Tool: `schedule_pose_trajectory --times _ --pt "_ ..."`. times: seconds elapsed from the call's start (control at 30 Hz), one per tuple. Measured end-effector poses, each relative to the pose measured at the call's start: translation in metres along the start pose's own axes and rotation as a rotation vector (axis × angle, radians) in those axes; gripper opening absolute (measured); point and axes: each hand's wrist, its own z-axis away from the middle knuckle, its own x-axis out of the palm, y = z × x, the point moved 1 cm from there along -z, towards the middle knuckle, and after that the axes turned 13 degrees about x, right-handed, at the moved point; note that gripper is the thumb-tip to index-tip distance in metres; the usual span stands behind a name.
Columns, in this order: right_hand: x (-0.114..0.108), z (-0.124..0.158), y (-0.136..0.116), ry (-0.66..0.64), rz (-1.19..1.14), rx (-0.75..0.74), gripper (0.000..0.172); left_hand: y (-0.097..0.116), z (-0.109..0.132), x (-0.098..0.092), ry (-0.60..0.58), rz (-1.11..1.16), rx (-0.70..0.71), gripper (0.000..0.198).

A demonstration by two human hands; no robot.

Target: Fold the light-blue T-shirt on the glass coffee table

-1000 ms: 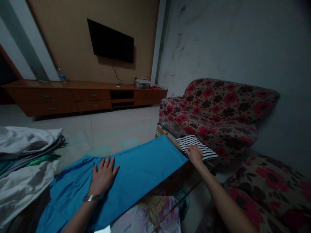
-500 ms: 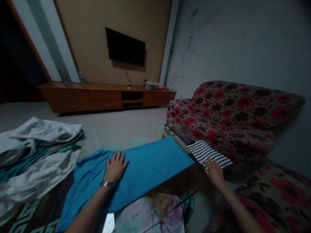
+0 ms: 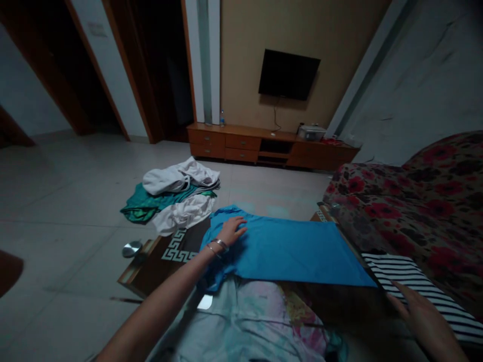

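Note:
A blue garment (image 3: 287, 249) lies stretched lengthwise across a dark glass-topped table, smooth at its right end and rumpled at its left end. My left hand (image 3: 232, 232), with bracelets at the wrist, is over the rumpled end, fingers stretched out and touching or just above the cloth. At the table's right edge is a black-and-white striped garment (image 3: 418, 281), lying flat. My right hand (image 3: 422, 311) is over its near side with the fingers extended; whether it presses on the cloth I cannot tell.
White clothes (image 3: 181, 176) and a teal garment (image 3: 147, 203) are heaped at the table's far left. Pale patterned cloth (image 3: 260, 317) shows at the near side. A round metal knob (image 3: 132, 249) stands by the left corner. A floral sofa (image 3: 426, 201) stands right.
The view has swung left, showing more floor and the doorways. My left hand is now closer to the rumpled end of the blue garment, which looks less spread out there.

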Motion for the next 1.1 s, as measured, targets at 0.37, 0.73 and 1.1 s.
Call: schedule_pose_trajectory --times 0.37,0.73,1.1 --pt "-0.04 0.017 -0.344 -0.551 -0.449 -0.606 0.029 -0.006 0.183 -0.042 0.193 0.02 0.007 0.039" --pt "-0.007 -0.004 -0.589 -0.36 -0.069 -1.343 0.019 0.05 0.205 0.007 0.107 -0.002 -0.002 0.045" --pt "0.001 -0.04 -0.606 -0.444 -0.195 -1.046 0.024 0.034 0.23 -0.006 0.381 0.052 -0.218 0.04"
